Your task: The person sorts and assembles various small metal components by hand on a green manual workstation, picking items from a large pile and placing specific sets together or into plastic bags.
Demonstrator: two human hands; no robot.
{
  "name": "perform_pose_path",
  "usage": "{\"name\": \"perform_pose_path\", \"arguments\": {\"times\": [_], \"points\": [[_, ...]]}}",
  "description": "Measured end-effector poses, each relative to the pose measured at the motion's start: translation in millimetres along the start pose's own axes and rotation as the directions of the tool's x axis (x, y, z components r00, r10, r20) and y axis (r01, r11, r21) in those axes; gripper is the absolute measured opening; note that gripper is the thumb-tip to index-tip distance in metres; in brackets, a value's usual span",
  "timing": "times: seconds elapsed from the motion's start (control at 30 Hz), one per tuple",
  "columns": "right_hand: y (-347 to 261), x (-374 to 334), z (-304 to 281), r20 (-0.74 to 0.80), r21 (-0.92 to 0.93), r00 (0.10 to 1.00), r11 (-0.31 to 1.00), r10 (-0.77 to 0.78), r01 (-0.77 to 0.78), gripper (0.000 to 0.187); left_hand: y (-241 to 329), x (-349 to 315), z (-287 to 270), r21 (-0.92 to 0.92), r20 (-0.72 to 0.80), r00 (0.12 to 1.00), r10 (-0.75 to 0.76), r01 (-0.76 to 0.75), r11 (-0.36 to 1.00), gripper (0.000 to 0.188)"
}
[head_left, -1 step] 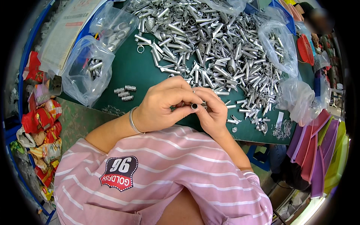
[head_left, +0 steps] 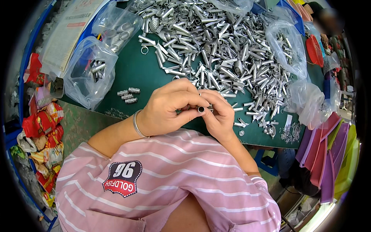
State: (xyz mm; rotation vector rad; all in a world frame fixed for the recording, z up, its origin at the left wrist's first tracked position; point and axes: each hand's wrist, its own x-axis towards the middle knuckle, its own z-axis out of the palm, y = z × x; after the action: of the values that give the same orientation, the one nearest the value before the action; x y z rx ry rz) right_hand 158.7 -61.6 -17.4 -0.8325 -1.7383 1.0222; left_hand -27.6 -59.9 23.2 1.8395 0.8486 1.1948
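Observation:
My left hand [head_left: 170, 103] and my right hand [head_left: 219, 114] meet over the near edge of the green table. Between their fingertips is a small metal tube [head_left: 200, 109], its round dark open end facing me. Thumbs and forefingers of both hands pinch it, and most of its length is hidden by the fingers. Left of my left hand lie several short patterned metal tubes [head_left: 130, 96] in a small group. Beyond my hands spreads a big heap of silvery metal tubes and rings [head_left: 216, 46].
Clear plastic bags [head_left: 91, 77] with metal parts stand at the left. Another plastic bag [head_left: 305, 98] lies at the right, near thin wire rings [head_left: 290, 133]. Colourful strips [head_left: 322, 154] hang at the right edge. Red and yellow packets [head_left: 42, 127] fill the far left.

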Motion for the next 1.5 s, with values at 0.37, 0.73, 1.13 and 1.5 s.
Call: {"name": "perform_pose_path", "arguments": {"times": [0.37, 0.73, 1.13, 1.5], "points": [[-11.8, -8.5, -5.2, -0.336, 0.251, 0.931, 0.966, 0.142, -0.057, 0.029, 3.7, -1.5, 7.1, -0.333, 0.018, 0.95, -0.311, 0.299, 0.894, 0.019], [-27.1, -10.0, -17.7, -0.298, 0.115, 0.955, 0.993, 0.0, 0.036, 0.02, -9.6, -2.8, 12.4, -0.567, 0.222, 0.757, -0.615, 0.613, 0.55, 0.016], [-27.1, -6.1, -13.3, -0.332, 0.21, 0.943, 0.972, -0.033, 0.108, 0.032, -19.1, -6.9, 18.1, -0.448, 0.049, 0.942, -0.333, 0.319, 0.835, 0.014], [-28.3, -1.8, -12.4, -0.271, 0.059, 0.939, 0.971, -0.21, 0.234, 0.039, -5.3, 5.7, 18.6, -0.657, 0.16, 0.722, -0.673, 0.586, 0.473, 0.011]]}}
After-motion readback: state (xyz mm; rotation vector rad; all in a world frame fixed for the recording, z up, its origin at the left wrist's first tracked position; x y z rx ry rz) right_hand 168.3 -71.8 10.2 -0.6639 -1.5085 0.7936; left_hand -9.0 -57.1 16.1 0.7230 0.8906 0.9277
